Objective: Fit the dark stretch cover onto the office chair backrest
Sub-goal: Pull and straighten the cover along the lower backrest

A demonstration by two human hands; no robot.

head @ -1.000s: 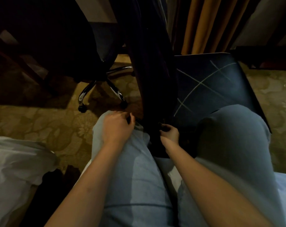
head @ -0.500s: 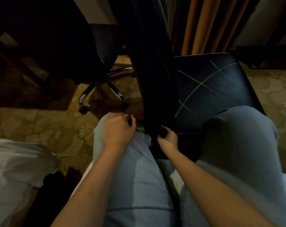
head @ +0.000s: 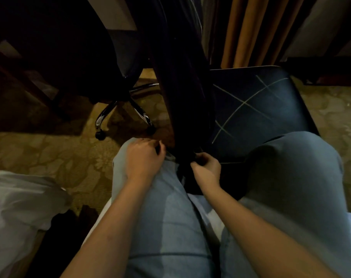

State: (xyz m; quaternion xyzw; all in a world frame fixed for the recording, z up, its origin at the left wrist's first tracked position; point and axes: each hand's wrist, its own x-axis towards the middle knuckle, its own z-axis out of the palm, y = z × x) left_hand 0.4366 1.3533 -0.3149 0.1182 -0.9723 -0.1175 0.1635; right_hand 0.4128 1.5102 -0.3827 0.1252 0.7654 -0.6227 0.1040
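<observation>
The dark stretch cover (head: 182,81) hangs over the chair backrest, seen edge-on as a tall dark strip running up from between my knees. My left hand (head: 143,159) lies on my left knee, fingers curled at the cover's lower left edge. My right hand (head: 207,167) pinches the dark fabric at the bottom right of the backrest. The cover's hem is lost in shadow between my hands. The chair's dark blue seat (head: 261,109), marked with pale crossing lines, lies to the right of the backrest.
A second office chair with a chrome star base (head: 118,113) stands at the left on patterned carpet (head: 50,149). Orange curtains (head: 250,31) hang behind. White bedding (head: 20,207) lies at lower left. My knees in light jeans (head: 291,177) flank the backrest.
Both hands stay at the bottom of the backrest, with only small finger shifts. My right knee has shifted slightly.
</observation>
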